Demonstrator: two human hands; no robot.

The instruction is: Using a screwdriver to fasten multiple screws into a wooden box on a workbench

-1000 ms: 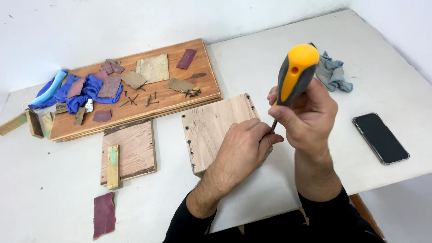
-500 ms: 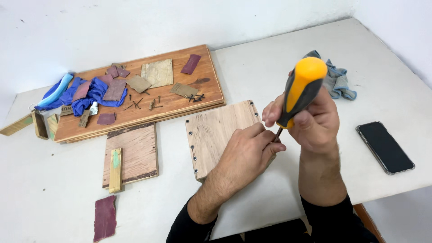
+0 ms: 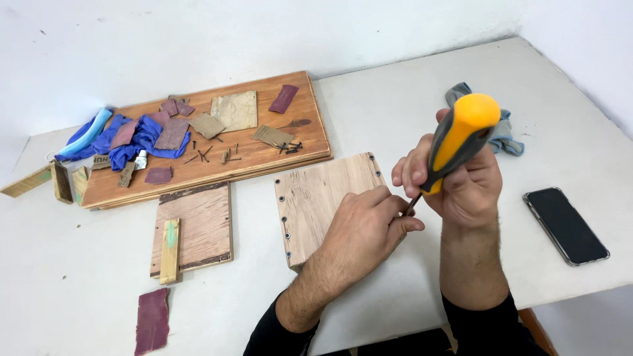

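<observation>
I see the right hand [image 3: 465, 188] fingers wrapped around the orange-and-grey plastic-handled screwdriver [image 3: 458, 142]; left hand [image 3: 366, 227] fingers pinch at its tip, over the square plywood panel [image 3: 323, 198]. The handle looks rigid and grippy: hold mid-handle.

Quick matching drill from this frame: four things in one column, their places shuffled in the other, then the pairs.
1. screwdriver
2. phone
3. blue cloth
4. sandpaper strip

A. on the long board, left end
B. in the right hand
C. table's near left edge
D. flat on the table, far right

Pairs: 1-B, 2-D, 3-A, 4-C
</observation>
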